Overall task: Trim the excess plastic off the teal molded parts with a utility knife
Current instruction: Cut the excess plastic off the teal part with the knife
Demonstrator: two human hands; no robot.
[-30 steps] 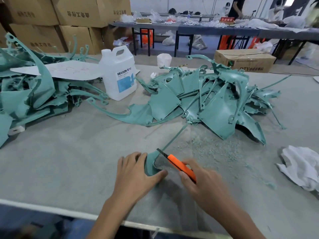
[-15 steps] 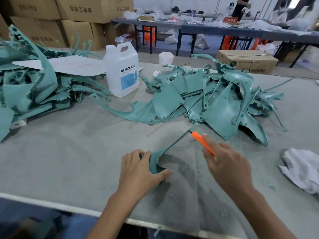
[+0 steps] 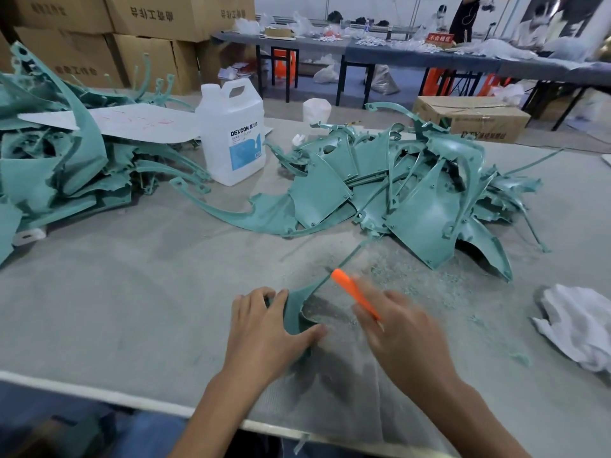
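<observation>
Pinching the curved teal moulded plastic part (image 3: 295, 314) by its broad lower end with the left hand (image 3: 266, 332), fingers curling over the far face and thumb pressing the near edge, at 6 o'clock on the grey matted worktable (image 3: 132, 309). Closing the right hand (image 3: 400, 332) round the slim orange utility knife (image 3: 353, 296), just at 3 o'clock of the part, tip pointing toward 11 o'clock; blurring too much to tell whether touching the plastic. Tapering toward 1 o'clock into a thin teal strip (image 3: 345, 258), probably carrying the excess being trimmed.

Judging the part as light, thin-walled and springy, and smooth enough to be sliding on the mat: taking hold best at the broad, stiffer base, pressing down rather than squeezing, fingers staying clear of the blade's path; expecting flexing along the thin strip under the cut.

Showing, outward from the grip: teal shavings (image 3: 413, 276) at 1 o'clock; a heap of teal moulded panels (image 3: 413, 206) at 1 to 2 o'clock; a second teal heap (image 3: 49, 166) at 9 to 10 o'clock; a white plastic jug (image 3: 233, 137) at 11 o'clock; a crumpled white cloth (image 3: 582, 328) at 3 o'clock.
</observation>
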